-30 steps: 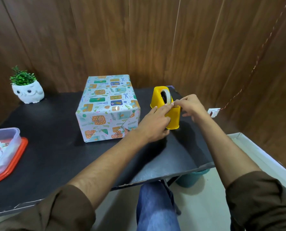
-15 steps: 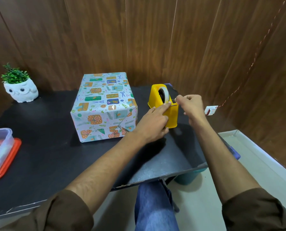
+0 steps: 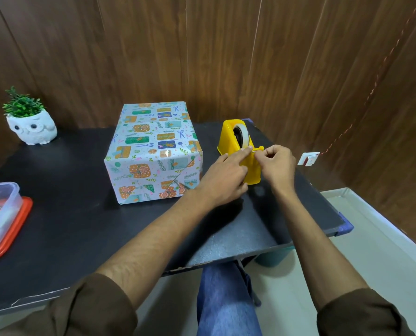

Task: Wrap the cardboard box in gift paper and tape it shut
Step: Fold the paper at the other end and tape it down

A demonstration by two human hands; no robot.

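Note:
The box (image 3: 153,151), fully covered in patterned gift paper, sits on the black table (image 3: 64,229) left of centre. To its right stands a yellow tape dispenser (image 3: 231,141) holding a roll of pale tape. My left hand (image 3: 226,175) rests against the dispenser's left side, its index finger stretched across the top by the cutter. My right hand (image 3: 277,163) has its fingers curled at the cutter end and pinches the tape end there; the tape piece itself is too small to see clearly.
A white owl pot with a green plant (image 3: 31,122) stands at the back left. A clear tub on an orange lid (image 3: 0,217) sits at the left edge. Wooden wall panels close off the back. The table's front and right edges are near my arms.
My right hand moved back from the right of the dispenser to its cutter, meeting my left index finger. The left hand stays on the dispenser. The box has not moved.

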